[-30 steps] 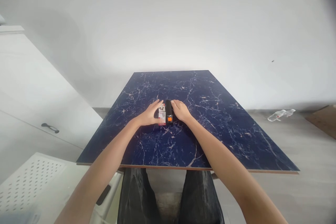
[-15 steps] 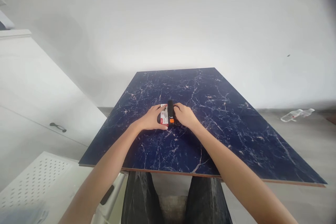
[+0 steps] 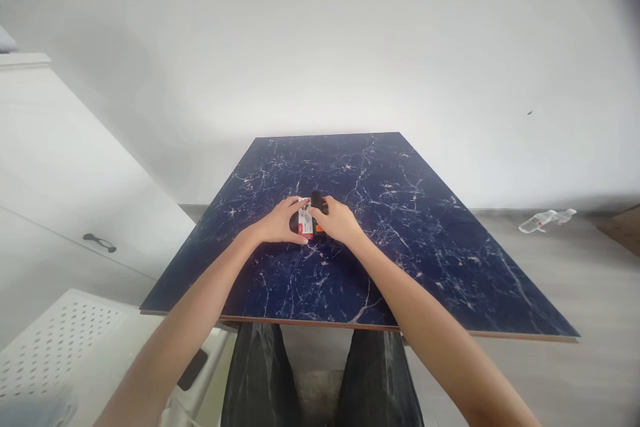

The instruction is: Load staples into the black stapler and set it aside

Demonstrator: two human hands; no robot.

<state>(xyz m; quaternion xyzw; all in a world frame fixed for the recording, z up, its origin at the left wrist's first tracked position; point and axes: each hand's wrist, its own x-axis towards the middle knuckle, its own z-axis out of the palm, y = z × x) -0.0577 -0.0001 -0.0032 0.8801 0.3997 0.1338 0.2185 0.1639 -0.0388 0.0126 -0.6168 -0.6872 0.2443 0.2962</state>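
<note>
Two small things stand side by side near the middle of the dark blue tabletop. A flat white-and-red box (image 3: 305,221) is on the left, with printing on its face. My left hand (image 3: 277,222) holds it, fingers at its far edge and thumb at its near edge. Touching the box's right side is a slim black object (image 3: 317,200) with an orange patch near its close end; its exact kind I cannot make out. My right hand (image 3: 340,219) is closed around it, the thumb lying across its top and partly hiding it.
The marble-patterned table (image 3: 370,267) stands near a white wall. At left are a white cabinet (image 3: 55,167) with a dark handle and a perforated white surface (image 3: 55,347) with a dark phone-like object (image 3: 193,369) close by. A clear plastic bottle (image 3: 545,220) lies on the floor at right.
My right thumb has moved left over the black object, covering part of it that showed before. The whole view has shifted slightly; my left hand still holds the box.
</note>
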